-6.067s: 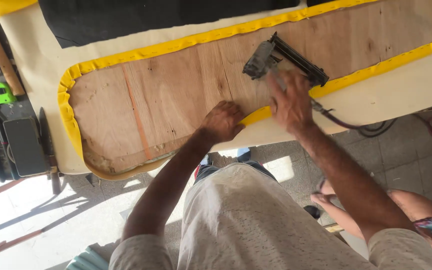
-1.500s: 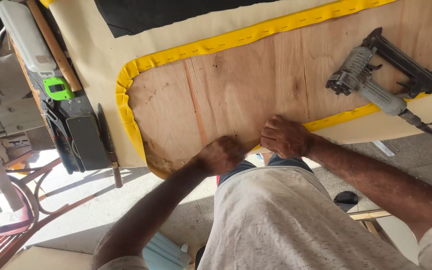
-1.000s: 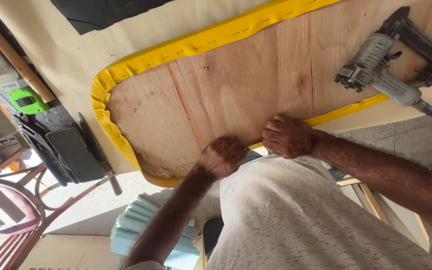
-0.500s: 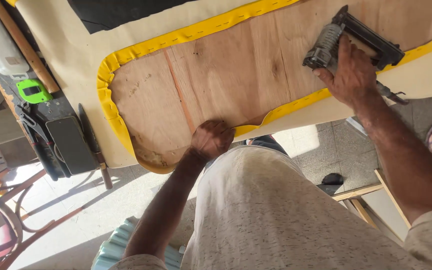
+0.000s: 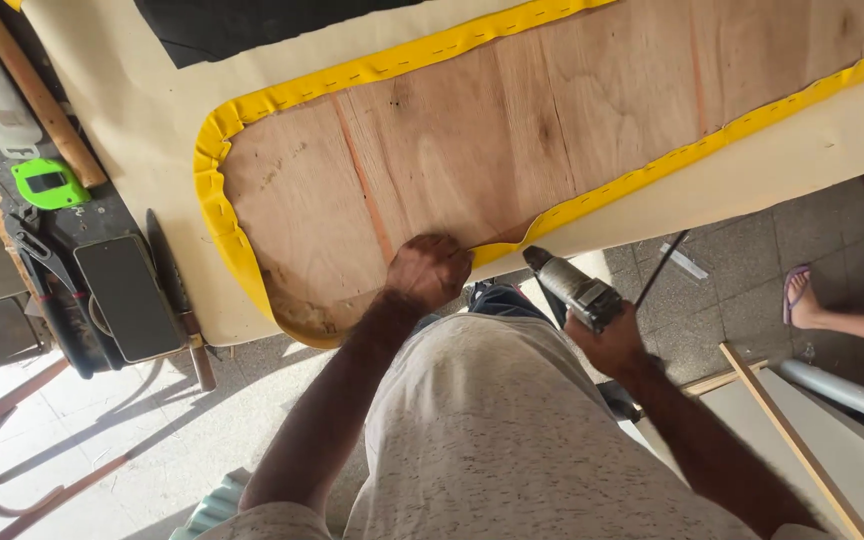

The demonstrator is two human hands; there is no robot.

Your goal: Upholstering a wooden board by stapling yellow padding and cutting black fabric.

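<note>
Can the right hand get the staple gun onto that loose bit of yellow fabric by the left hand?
Probably yes. The right hand holds the staple gun just below the loose yellow fabric, nothing lies between, and the left hand presses beside it.

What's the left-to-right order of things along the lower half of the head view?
Green tape measure → dark phone → left hand pressing the yellow fabric edge on the plywood panel → right hand gripping the staple gun → another person's sandalled foot.
</note>
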